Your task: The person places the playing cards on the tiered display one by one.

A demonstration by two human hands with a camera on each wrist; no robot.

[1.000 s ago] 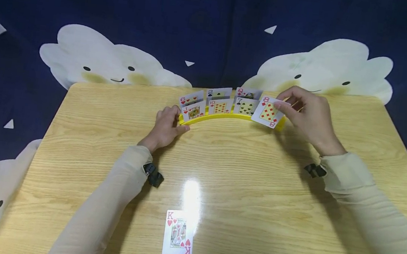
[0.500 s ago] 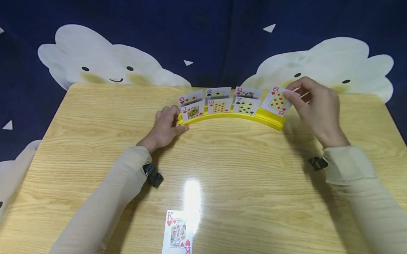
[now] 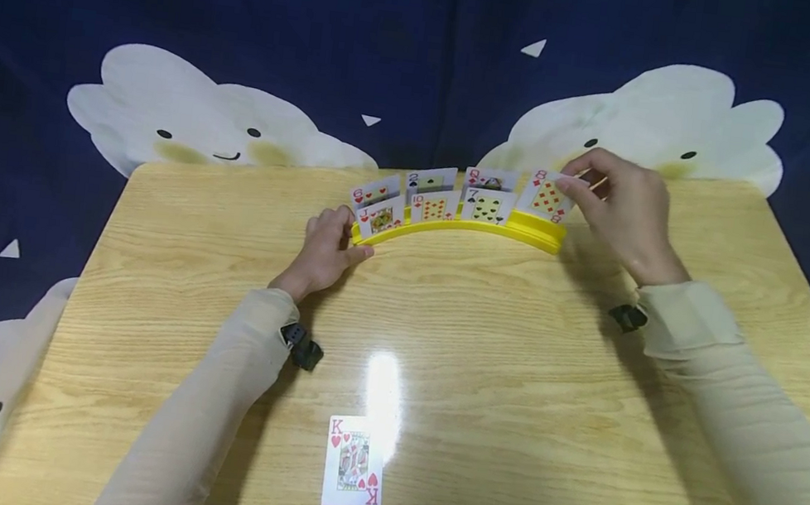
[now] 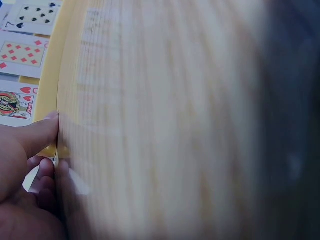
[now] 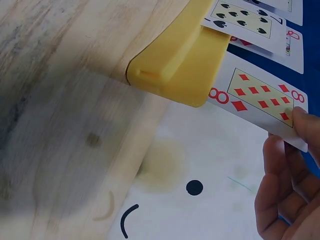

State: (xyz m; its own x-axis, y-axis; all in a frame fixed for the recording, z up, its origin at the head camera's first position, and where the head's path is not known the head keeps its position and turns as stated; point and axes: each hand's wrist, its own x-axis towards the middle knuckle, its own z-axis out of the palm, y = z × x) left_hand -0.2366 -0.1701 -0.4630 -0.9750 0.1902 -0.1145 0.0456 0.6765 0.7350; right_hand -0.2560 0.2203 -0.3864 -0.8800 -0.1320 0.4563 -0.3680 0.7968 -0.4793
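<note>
A curved yellow card holder (image 3: 445, 225) stands near the table's far edge with playing cards upright in two rows. My left hand (image 3: 325, 250) grips its left end, thumb (image 4: 42, 131) in front and fingers behind. At the other end my right hand (image 3: 623, 215) pinches the eight of diamonds (image 3: 546, 196) by its upper right corner. That card's lower edge is at the holder's back row, right of the queen (image 3: 491, 180). In front stand the jack of hearts (image 3: 382, 218), ten of diamonds (image 3: 433, 206) and seven of spades (image 3: 488, 207); behind are a six (image 3: 376, 190) and a two (image 3: 430, 179).
A king of hearts (image 3: 354, 463) lies face up on the wooden table (image 3: 482, 361), near the front. Beyond the table hangs a dark blue cloth (image 3: 341, 20) with white clouds. Each wrist wears a small black camera.
The eight of diamonds has moved from in front of the holder's right end up and back to its rear row, held by my right hand. My left hand stays on the holder.
</note>
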